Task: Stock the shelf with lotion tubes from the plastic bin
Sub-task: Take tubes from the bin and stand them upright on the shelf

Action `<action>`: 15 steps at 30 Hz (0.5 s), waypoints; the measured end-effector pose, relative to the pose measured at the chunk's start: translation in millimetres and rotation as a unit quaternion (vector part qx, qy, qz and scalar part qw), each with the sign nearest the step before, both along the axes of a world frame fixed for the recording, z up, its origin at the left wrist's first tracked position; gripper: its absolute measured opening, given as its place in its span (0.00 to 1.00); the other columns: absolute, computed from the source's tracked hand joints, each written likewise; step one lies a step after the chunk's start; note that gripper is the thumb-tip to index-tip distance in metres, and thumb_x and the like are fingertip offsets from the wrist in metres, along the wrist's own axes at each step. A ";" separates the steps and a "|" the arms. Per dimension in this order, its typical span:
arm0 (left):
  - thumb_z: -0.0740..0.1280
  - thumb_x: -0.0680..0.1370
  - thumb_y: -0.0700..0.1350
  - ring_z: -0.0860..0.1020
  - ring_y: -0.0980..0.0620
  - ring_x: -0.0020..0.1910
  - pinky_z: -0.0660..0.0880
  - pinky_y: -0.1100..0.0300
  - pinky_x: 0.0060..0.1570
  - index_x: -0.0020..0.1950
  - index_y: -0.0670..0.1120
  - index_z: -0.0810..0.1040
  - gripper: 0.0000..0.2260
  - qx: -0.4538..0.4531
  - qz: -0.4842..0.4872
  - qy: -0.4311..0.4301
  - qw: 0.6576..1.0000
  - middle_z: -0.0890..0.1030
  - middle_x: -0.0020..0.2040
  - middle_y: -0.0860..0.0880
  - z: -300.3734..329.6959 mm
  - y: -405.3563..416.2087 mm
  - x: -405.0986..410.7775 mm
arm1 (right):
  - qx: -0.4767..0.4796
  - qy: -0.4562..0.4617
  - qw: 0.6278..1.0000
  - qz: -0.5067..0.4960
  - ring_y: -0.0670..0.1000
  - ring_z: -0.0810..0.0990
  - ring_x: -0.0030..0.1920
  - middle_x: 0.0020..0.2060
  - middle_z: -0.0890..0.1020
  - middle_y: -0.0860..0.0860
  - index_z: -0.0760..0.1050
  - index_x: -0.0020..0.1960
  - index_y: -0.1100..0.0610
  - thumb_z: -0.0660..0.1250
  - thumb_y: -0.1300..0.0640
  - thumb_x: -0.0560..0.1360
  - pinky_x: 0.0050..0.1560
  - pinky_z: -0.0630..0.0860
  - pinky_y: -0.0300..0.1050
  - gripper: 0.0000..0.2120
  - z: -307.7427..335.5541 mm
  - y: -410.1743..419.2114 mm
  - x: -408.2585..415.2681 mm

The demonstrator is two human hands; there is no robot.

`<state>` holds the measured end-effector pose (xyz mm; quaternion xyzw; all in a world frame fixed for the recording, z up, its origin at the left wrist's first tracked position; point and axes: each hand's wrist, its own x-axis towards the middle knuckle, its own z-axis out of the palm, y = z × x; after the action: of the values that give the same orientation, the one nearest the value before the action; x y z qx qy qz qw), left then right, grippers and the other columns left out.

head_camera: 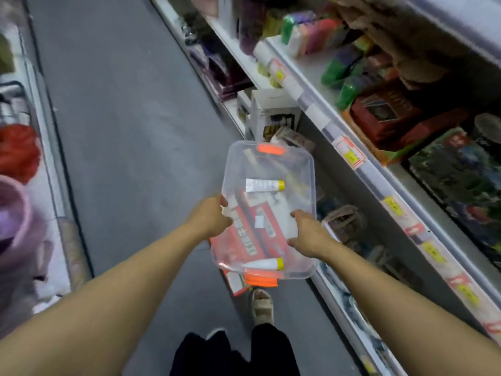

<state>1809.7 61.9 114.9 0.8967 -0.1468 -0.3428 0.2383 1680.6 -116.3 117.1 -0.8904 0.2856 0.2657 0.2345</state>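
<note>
Clear plastic bin [306,169] with orange handles is held up over the grey floor [122,131]. The left hand [212,217] grips its left rim and the right hand [307,230] grips its right rim. Inside lie white lotion tubes [264,185] with yellow caps and red boxes [244,240]. The shelf [311,74] runs along the right.
</note>
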 end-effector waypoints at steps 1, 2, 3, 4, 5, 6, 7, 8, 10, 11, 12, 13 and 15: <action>0.70 0.73 0.43 0.75 0.41 0.58 0.74 0.52 0.58 0.62 0.43 0.71 0.19 0.000 0.004 -0.002 1.000 0.77 0.59 0.42 -7.6 -5.2 0.3 | 0.006 0.010 1.000 0.010 0.60 0.67 0.68 0.68 0.66 0.59 0.57 0.73 0.59 0.69 0.57 0.73 0.66 0.67 0.50 0.33 -11.8 -5.1 5.8; 0.69 0.73 0.42 0.75 0.42 0.59 0.73 0.53 0.58 0.62 0.43 0.71 0.18 -0.003 0.008 -0.001 1.000 0.77 0.59 0.42 -14.9 -11.0 0.0 | 0.014 0.019 0.999 0.021 0.60 0.67 0.68 0.68 0.66 0.60 0.57 0.73 0.59 0.68 0.58 0.73 0.66 0.68 0.50 0.33 -23.8 -9.9 11.0; 0.69 0.73 0.42 0.75 0.42 0.58 0.73 0.55 0.57 0.62 0.42 0.71 0.18 -0.009 0.013 0.003 1.000 0.76 0.59 0.42 -22.0 -17.7 -0.7 | 0.024 0.029 0.999 0.034 0.60 0.68 0.67 0.68 0.66 0.60 0.57 0.73 0.59 0.68 0.59 0.73 0.65 0.68 0.50 0.33 -35.9 -14.2 15.8; 0.69 0.73 0.41 0.75 0.42 0.57 0.73 0.55 0.56 0.61 0.41 0.71 0.18 -0.013 0.017 0.007 1.000 0.76 0.59 0.42 -29.1 -24.6 -1.4 | 0.034 0.038 0.997 0.050 0.60 0.68 0.67 0.68 0.66 0.60 0.57 0.73 0.59 0.68 0.60 0.73 0.64 0.68 0.49 0.33 -48.1 -18.3 19.9; 0.69 0.73 0.40 0.76 0.41 0.56 0.73 0.54 0.56 0.61 0.41 0.71 0.18 -0.013 0.019 0.011 1.000 0.75 0.60 0.42 -36.8 -31.2 -1.8 | 0.043 0.048 0.996 0.066 0.60 0.68 0.67 0.67 0.67 0.60 0.57 0.73 0.59 0.68 0.60 0.73 0.64 0.69 0.48 0.33 -60.3 -21.9 24.2; 0.69 0.73 0.39 0.76 0.41 0.56 0.74 0.53 0.56 0.61 0.41 0.71 0.18 -0.009 0.021 0.016 1.000 0.75 0.60 0.42 -44.5 -37.4 -2.5 | 0.053 0.059 0.994 0.081 0.60 0.68 0.67 0.67 0.67 0.60 0.57 0.73 0.59 0.68 0.60 0.73 0.63 0.69 0.48 0.33 -72.7 -25.0 27.6; 0.68 0.73 0.39 0.76 0.42 0.56 0.74 0.52 0.56 0.61 0.41 0.71 0.18 -0.005 0.024 0.023 0.999 0.75 0.60 0.42 -52.6 -42.8 -3.2 | 0.063 0.070 0.991 0.095 0.60 0.68 0.66 0.67 0.68 0.60 0.57 0.73 0.59 0.68 0.60 0.72 0.62 0.69 0.48 0.33 -85.2 -27.4 30.6; 0.68 0.73 0.39 0.76 0.42 0.56 0.74 0.52 0.56 0.61 0.41 0.71 0.17 -0.001 0.029 0.031 0.999 0.76 0.60 0.43 -60.5 -47.5 -3.7 | 0.071 0.080 0.988 0.109 0.60 0.69 0.66 0.66 0.68 0.60 0.57 0.72 0.60 0.68 0.60 0.72 0.62 0.70 0.49 0.33 -97.6 -29.1 33.0; 0.67 0.73 0.39 0.76 0.44 0.56 0.74 0.54 0.55 0.62 0.42 0.70 0.17 0.004 0.038 0.045 0.998 0.76 0.60 0.43 -76.6 -55.9 -4.7 | 0.083 0.104 0.981 0.142 0.60 0.70 0.65 0.65 0.69 0.61 0.58 0.72 0.61 0.68 0.61 0.72 0.62 0.71 0.50 0.32 -123.2 -31.2 36.2; 0.67 0.74 0.40 0.76 0.45 0.56 0.73 0.57 0.54 0.62 0.42 0.70 0.17 0.008 0.041 0.049 0.998 0.76 0.59 0.44 -84.7 -59.3 -5.2 | 0.090 0.117 0.976 0.158 0.60 0.71 0.65 0.65 0.70 0.60 0.58 0.72 0.61 0.67 0.62 0.73 0.61 0.71 0.50 0.32 -135.5 -31.8 37.1; 0.66 0.74 0.39 0.76 0.45 0.56 0.72 0.60 0.51 0.62 0.43 0.70 0.17 0.011 0.044 0.053 0.998 0.76 0.60 0.44 -92.4 -62.5 -5.5 | 0.096 0.130 0.972 0.171 0.59 0.71 0.64 0.65 0.70 0.60 0.57 0.72 0.61 0.66 0.62 0.73 0.61 0.71 0.50 0.31 -148.1 -32.3 37.7; 0.65 0.75 0.39 0.75 0.46 0.57 0.70 0.61 0.50 0.62 0.43 0.70 0.16 0.014 0.049 0.058 0.997 0.76 0.60 0.45 -100.0 -65.4 -5.7 | 0.101 0.144 0.967 0.183 0.60 0.71 0.64 0.65 0.70 0.60 0.57 0.72 0.61 0.66 0.62 0.73 0.61 0.71 0.51 0.31 -160.8 -32.8 37.8; 0.64 0.76 0.39 0.75 0.46 0.58 0.69 0.60 0.50 0.63 0.43 0.70 0.16 0.023 0.062 0.066 0.996 0.76 0.61 0.45 -115.3 -70.0 -5.7 | 0.110 0.173 0.959 0.198 0.61 0.71 0.63 0.65 0.70 0.61 0.57 0.72 0.62 0.65 0.61 0.74 0.61 0.72 0.52 0.29 -185.8 -33.4 35.9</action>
<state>1804.0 -8.1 -0.4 0.8849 -0.0672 -0.3892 0.2471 1716.5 -149.6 -68.6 -0.8381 0.1091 0.4867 0.2208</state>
